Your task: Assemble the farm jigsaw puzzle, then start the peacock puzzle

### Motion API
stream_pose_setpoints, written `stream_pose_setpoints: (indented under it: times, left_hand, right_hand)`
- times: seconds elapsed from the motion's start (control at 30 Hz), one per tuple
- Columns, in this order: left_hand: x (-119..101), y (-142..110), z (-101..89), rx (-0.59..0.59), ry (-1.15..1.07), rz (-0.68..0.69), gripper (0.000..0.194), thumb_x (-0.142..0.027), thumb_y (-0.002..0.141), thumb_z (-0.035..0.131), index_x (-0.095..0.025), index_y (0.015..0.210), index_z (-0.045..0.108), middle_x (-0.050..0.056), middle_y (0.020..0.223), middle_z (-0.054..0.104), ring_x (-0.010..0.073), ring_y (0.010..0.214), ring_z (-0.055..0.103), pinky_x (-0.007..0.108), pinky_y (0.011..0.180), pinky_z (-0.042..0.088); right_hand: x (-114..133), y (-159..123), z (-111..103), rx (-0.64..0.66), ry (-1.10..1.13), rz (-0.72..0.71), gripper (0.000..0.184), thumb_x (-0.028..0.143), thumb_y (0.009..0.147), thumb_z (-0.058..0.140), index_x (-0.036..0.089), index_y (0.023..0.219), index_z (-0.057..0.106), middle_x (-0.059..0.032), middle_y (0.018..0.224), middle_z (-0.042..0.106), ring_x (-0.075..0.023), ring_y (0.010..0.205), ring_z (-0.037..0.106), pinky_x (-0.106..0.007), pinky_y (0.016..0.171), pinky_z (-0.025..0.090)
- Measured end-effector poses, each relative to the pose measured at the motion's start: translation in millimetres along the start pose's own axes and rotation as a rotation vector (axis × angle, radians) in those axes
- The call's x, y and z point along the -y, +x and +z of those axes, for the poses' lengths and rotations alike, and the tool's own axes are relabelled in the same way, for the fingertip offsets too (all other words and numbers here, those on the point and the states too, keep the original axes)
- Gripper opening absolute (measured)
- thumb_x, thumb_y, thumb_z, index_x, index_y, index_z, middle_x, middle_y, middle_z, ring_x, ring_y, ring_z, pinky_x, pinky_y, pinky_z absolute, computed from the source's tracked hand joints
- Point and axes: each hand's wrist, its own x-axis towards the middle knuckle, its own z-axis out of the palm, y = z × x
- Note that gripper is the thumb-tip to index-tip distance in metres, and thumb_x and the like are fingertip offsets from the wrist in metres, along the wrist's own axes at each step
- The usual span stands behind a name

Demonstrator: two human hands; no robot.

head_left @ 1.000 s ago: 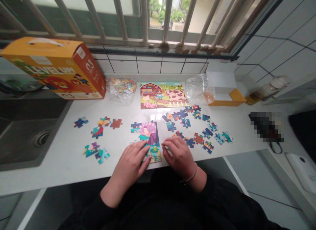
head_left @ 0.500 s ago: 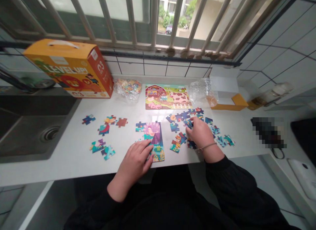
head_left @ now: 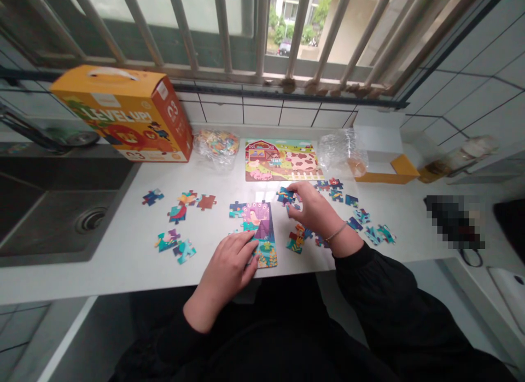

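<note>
My left hand (head_left: 230, 261) lies flat, fingers stretched out, on the lower left of a joined strip of jigsaw puzzle (head_left: 262, 218) with a purple peacock and a green frog, covering part of it. Just right of the strip and a little above the counter, my right hand (head_left: 316, 209) pinches a dark blue puzzle piece (head_left: 285, 195) between thumb and fingers. Under and beside this hand lie more loose pieces, among them an orange and teal one (head_left: 295, 241); the hand hides some of them.
Several loose pieces (head_left: 178, 213) are spread on the left of the counter, near a sink (head_left: 74, 212). Along the back stand an orange box (head_left: 131, 119), a bag of pieces (head_left: 217, 146), a farm picture board (head_left: 283, 160), bubble wrap (head_left: 340, 149) and an open carton (head_left: 385, 168).
My right hand has moved left from the right-hand pieces toward the joined strip, carrying a dark blue puzzle piece. My left hand stays on the strip. The view has shifted slightly.
</note>
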Motion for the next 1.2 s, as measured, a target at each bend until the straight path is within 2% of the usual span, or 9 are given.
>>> stream_pose_setpoints:
  times: [0.1,0.2,0.3,0.4,0.6,0.77,1.03,1.1,1.2]
  left_hand:
    - [-0.3,-0.3,-0.1,-0.011,-0.003,0.006,0.032,-0.024,0.106,0.061,-0.022,0.136,0.069,0.016,0.149,0.070,0.0338,0.135,0.067,0.058,0.115,0.055]
    - [-1.1,-0.6,-0.1,-0.016,-0.008,0.012,0.032,-0.024,0.105,0.061,-0.020,0.136,0.069,0.017,0.150,0.069,0.0341,0.135,0.067,0.059,0.115,0.055]
    - [-1.9,-1.1,0.4,-0.020,-0.006,0.005,0.031,-0.024,0.105,0.061,-0.020,0.135,0.070,0.016,0.150,0.069,0.0341,0.135,0.067,0.058,0.115,0.056]
    - [-2.1,-1.8,1.2,-0.017,-0.009,-0.002,0.032,-0.023,0.105,0.062,-0.021,0.136,0.069,0.015,0.150,0.069,0.0335,0.135,0.066,0.057,0.115,0.055]
    - [-1.4,-2.2,1.3,-0.014,0.000,-0.001,0.030,-0.024,0.106,0.060,-0.020,0.135,0.069,0.015,0.149,0.069,0.0339,0.134,0.066,0.057,0.114,0.055]
    - [-0.6,-1.2,1.4,-0.031,0.014,0.017,0.031,-0.023,0.105,0.061,-0.019,0.134,0.069,0.015,0.148,0.070,0.0340,0.133,0.067,0.057,0.114,0.056]
    - [-0.5,-0.1,1.2,-0.029,0.018,0.018,0.029,-0.024,0.105,0.061,-0.018,0.133,0.070,0.016,0.145,0.070,0.0342,0.131,0.067,0.057,0.113,0.056]
    - [-0.6,0.4,0.6,-0.020,0.016,0.013,0.029,-0.023,0.105,0.063,-0.019,0.132,0.071,0.016,0.145,0.071,0.0340,0.131,0.067,0.056,0.113,0.056]
    - [-1.3,1.8,-0.5,-0.004,0.012,0.010,0.032,-0.021,0.103,0.064,-0.018,0.134,0.070,0.016,0.144,0.070,0.0342,0.131,0.067,0.057,0.113,0.056]
  right_hand:
    - [12.6,31.5,22.9,0.066,0.060,-0.075,0.041,0.011,0.089,0.068,0.023,0.129,0.063,-0.0110,0.124,0.066,-0.0277,0.120,0.063,-0.044,0.107,0.054]
    - [18.7,54.3,47.9,0.155,0.087,-0.093,0.036,0.009,0.089,0.069,0.022,0.122,0.071,-0.0101,0.121,0.065,-0.0251,0.114,0.063,-0.040,0.105,0.055]
    - [18.9,66.2,67.3,0.239,0.089,-0.104,0.030,0.007,0.090,0.067,0.020,0.114,0.079,-0.0096,0.117,0.065,-0.0218,0.105,0.064,-0.036,0.100,0.056]
    - [16.1,69.5,77.8,0.281,0.086,-0.130,0.030,0.006,0.091,0.065,0.020,0.109,0.083,-0.0096,0.115,0.067,-0.0211,0.103,0.065,-0.035,0.101,0.055]
    - [16.3,65.3,79.6,0.322,0.020,-0.133,0.033,0.007,0.097,0.061,0.022,0.110,0.087,-0.0112,0.125,0.073,-0.0228,0.112,0.068,-0.037,0.107,0.054]
    - [33.8,57.6,72.0,0.407,-0.133,-0.174,0.026,0.012,0.098,0.067,0.020,0.116,0.084,-0.0142,0.134,0.073,-0.0268,0.123,0.065,-0.040,0.113,0.052]
    - [58.9,49.4,68.1,0.466,-0.300,-0.144,0.022,0.021,0.106,0.059,0.016,0.117,0.077,-0.0176,0.141,0.071,-0.0283,0.126,0.067,-0.042,0.114,0.053]
    - [64.0,42.5,71.8,0.451,-0.313,-0.118,0.027,0.023,0.109,0.053,0.013,0.123,0.075,-0.0208,0.149,0.067,-0.0306,0.136,0.063,-0.044,0.118,0.051]
    - [71.1,28.8,80.6,0.424,-0.320,-0.049,0.043,0.031,0.113,0.047,0.008,0.144,0.064,-0.0253,0.169,0.050,-0.0357,0.157,0.048,-0.052,0.126,0.045]
